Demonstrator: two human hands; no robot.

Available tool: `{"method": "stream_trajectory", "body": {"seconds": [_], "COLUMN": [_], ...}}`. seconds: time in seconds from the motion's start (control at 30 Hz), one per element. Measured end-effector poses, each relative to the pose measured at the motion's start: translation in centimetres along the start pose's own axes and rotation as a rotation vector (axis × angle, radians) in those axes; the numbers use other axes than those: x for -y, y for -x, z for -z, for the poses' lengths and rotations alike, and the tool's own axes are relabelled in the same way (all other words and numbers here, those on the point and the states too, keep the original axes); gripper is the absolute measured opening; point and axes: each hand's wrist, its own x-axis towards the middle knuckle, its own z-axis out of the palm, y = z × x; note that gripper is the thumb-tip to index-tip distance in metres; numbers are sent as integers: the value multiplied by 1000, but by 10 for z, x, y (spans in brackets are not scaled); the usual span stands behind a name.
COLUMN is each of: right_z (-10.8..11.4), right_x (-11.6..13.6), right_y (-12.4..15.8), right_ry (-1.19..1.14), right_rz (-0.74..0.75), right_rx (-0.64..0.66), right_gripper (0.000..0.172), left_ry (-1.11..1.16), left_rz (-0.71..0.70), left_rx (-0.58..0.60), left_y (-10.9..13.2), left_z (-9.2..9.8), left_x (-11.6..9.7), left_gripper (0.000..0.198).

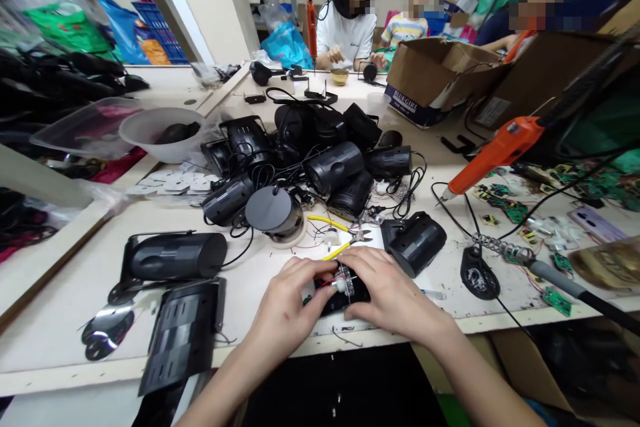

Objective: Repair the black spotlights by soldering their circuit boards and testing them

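To your left, a dark cylindrical housing (175, 257) lies on its side on the table (50, 343). In the middle, near the front edge, your left hand (295, 297) and right hand (383, 280) clasp an opened black unit (339, 301) between them. Its red wires (339, 277) and clear disc (351, 285) are exposed, so it looks partway done, with the unit not yet closed. The disc stands on edge; the unit's long axis seems to run left to right, though your hands hide too much to be sure. Rightward, a second housing (419, 245) lies near your right hand.
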Motion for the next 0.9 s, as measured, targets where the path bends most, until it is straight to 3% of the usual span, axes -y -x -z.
{"method": "stream_trajectory", "body": {"seconds": [0.07, 0.27, 0.47, 0.6, 0.67, 0.8, 0.9], "right_z": [1, 6, 3, 1, 1, 1, 2], "right_x": [0, -2, -4, -10, -13, -16, -15], "right_y": [-1, -5, -2, 9, 15, 23, 24], "right_ry": [-9, -14, -17, -12, -40, -142, -180], "right_rz": [-8, -25, -14, -94, -111, -95, -111], "right_rx": [10, 39, 32, 50, 60, 62, 76], "right_gripper": [74, 76, 76, 96, 94, 82, 85], "left_ry": [-12, -128, -150, -82, -85, -157, -207], "left_rz": [-59, -257, -138, -5, 20, -113, -198], "left_rx": [17, 22, 13, -69, -84, -61, -101], "left_y": [2, 16, 14, 8, 6, 9, 14], "left_z": [2, 6, 6, 8, 8, 4, 1], "left_x": [3, 11, 0, -3, -4, -11, -19], "left_gripper": [14, 23, 8, 17, 17, 8, 3]}}
